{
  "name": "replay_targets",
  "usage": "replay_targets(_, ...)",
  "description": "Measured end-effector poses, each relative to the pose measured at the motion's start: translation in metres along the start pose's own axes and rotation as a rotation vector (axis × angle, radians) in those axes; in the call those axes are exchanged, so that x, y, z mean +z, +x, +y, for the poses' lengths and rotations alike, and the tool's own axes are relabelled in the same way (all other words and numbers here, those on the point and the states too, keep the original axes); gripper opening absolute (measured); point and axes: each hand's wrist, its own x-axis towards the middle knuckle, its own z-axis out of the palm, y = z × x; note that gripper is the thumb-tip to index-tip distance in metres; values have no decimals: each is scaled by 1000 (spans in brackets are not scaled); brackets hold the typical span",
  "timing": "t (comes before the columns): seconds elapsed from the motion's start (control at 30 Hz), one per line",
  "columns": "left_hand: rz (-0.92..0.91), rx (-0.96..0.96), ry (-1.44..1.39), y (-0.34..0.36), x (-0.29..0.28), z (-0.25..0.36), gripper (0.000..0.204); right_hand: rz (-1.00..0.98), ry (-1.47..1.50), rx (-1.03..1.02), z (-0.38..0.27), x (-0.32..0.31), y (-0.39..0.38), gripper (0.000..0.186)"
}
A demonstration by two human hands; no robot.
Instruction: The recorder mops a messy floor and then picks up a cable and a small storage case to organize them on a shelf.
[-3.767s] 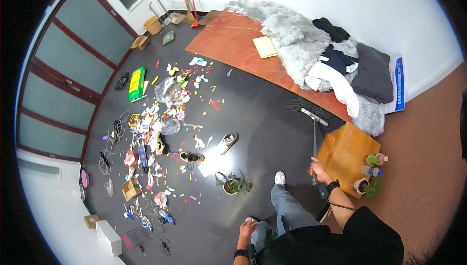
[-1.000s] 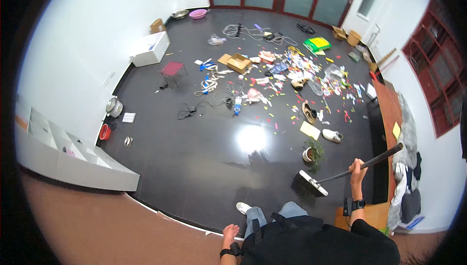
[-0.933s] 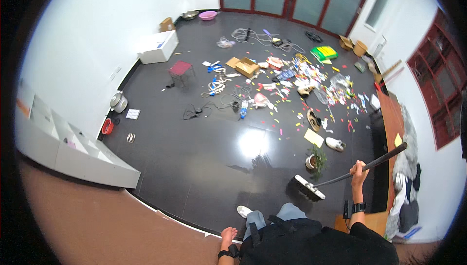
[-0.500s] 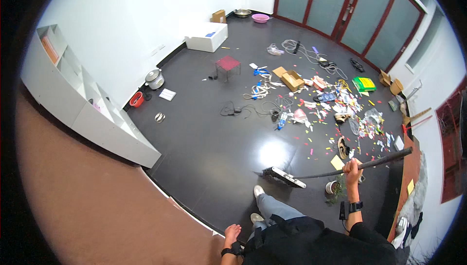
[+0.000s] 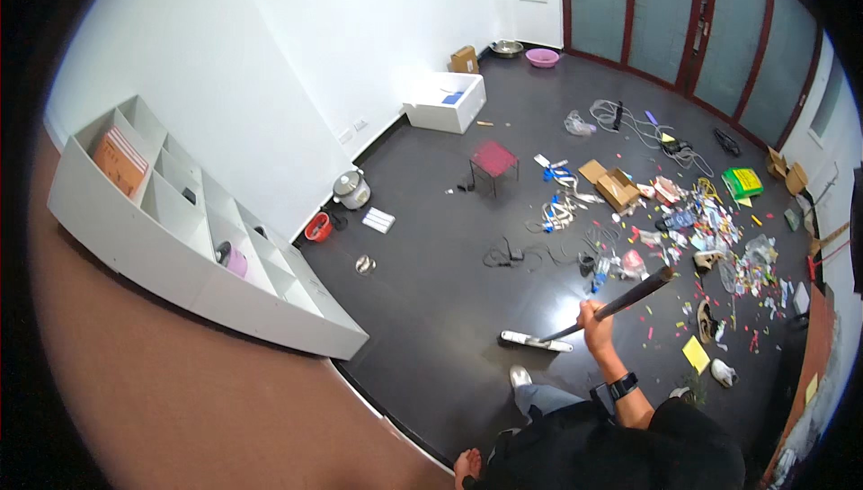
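Note:
My right hand [image 5: 595, 326] is wrapped around the dark handle of a broom [image 5: 636, 292]. The handle slants up to the right past my fist. Its white broom head [image 5: 526, 339] rests at the floor, just ahead of my shoe [image 5: 520, 377]; the bristles are hardly visible from here. Low in the picture, my left hand [image 5: 467, 464] hangs by my side with loosely bent fingers and nothing seen in it. Scattered paper scraps and litter [image 5: 715, 225] cover the floor ahead to the right, with a yellow sheet [image 5: 696, 355] and a white shoe [image 5: 724, 373] nearer me.
A low white shelf unit [image 5: 180, 265] stands at left, with a rice cooker [image 5: 351, 190] and red basin [image 5: 318, 227] beyond it. A red stool [image 5: 495, 159], an open cardboard box [image 5: 618, 190] and tangled cables [image 5: 517, 257] occupy the middle floor. A white foam box [image 5: 447, 103] sits by the wall.
My view has turned left. My right hand has brought the broom handle leftward and in front of me, and the handle now points more steeply. My left hand has dropped toward the lower edge.

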Motion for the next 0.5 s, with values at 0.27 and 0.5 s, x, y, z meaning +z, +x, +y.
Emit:
replay_targets(0.27,263,148,58,9,106,84,32,-175,39,-12,1,104,99,40)
replay_targets(0.5,282,163,35,90,88,163,29,-203,42,-8,-15,215,149,39)
